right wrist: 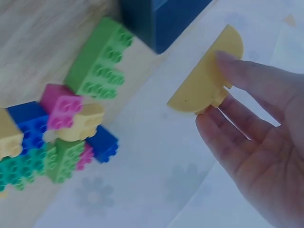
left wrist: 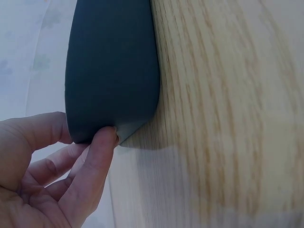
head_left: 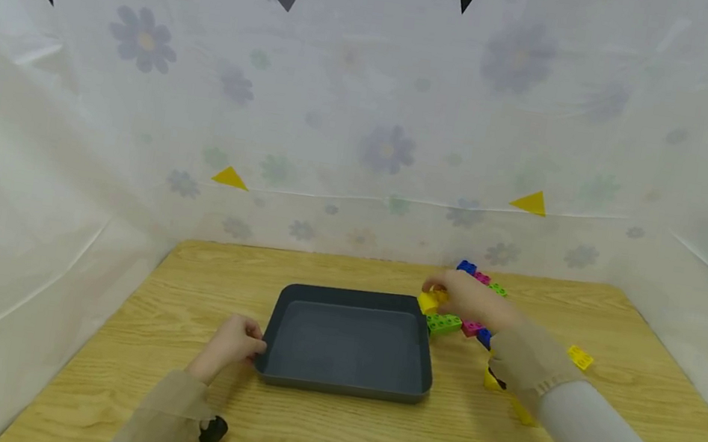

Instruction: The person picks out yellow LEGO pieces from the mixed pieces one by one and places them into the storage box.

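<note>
A dark grey rectangular tray [head_left: 340,389] lies on the table. At its left side my left hand [head_left: 235,340] pinches the wall near the corner; in the left wrist view, thumb and fingers stand on either side of the tray's edge [left wrist: 111,61]. My right hand [head_left: 462,294] holds a yellow toy building block [right wrist: 209,76] with a rounded outline, pinched between thumb and fingers. The yellow block is raised beside the tray's back right corner. Just below it a long green block [head_left: 444,324] lies close to the tray's right wall.
Several pink, blue, green and yellow blocks lie right of the tray, partly behind my right arm, among them a blue block [head_left: 466,266] at the back. A lone yellow block [head_left: 580,357] lies farther right. A patterned white curtain [head_left: 365,139] encloses the wooden table [head_left: 309,441].
</note>
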Tool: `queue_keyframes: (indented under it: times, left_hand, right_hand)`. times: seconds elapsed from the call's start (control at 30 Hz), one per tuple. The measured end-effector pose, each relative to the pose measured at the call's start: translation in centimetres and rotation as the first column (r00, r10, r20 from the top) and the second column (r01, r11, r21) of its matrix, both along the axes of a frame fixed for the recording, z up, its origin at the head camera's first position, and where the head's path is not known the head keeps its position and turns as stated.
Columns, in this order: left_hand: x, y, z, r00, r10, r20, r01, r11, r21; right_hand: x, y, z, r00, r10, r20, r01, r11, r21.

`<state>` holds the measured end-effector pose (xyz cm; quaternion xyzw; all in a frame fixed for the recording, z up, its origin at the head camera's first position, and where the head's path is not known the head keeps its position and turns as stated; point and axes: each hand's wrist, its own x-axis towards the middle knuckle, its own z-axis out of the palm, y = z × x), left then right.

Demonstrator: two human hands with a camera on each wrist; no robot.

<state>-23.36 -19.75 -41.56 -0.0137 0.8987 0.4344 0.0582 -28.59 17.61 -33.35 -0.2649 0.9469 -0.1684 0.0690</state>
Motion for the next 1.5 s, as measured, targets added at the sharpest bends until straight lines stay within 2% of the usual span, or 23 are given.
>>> queue_keyframes:
  times: [0.27, 0.43, 0.67, 0.9, 1.2, 1.5]
  left_hand:
    - [0.1, 0.1, 0.0, 1.000, -0.007, -0.017, 0.007, 1.000, 0.004]
    - [0.2, 0.1, 0.0, 1.000, -0.008, -0.018, 0.007, 1.000, -0.008]
    - [0.1, 0.1, 0.0, 1.000, 0.000, -0.022, 0.000, 1.000, -0.009]
    - [0.2, 0.0, -0.1, 1.000, -0.003, -0.020, 0.003, 1.000, 0.014]
    - [0.2, 0.0, 0.1, 1.000, 0.006, -0.029, -0.006, 1.000, -0.015]
    - [0.2, 0.0, 0.0, 1.000, 0.003, -0.030, -0.003, 1.000, -0.003]
  right_hand:
    - [-0.1, -4.2, 1.5, 0.999, 0.046, -0.024, -0.046, 0.999, 0.010]
    - [-0.4, -7.2, 1.8, 0.996, 0.080, -0.041, -0.079, 0.996, 0.030]
    - [-0.8, -11.4, 1.9, 0.994, 0.105, -0.024, -0.105, 0.994, -0.013]
    - [-0.3, -14.8, 0.9, 0.986, 0.158, -0.056, -0.160, 0.987, -0.033]
    - [-0.4, -18.0, -1.3, 0.970, 0.211, -0.123, -0.215, 0.976, -0.020]
    - [-0.7, -19.2, -3.1, 0.987, 0.155, -0.033, -0.156, 0.988, -0.013]
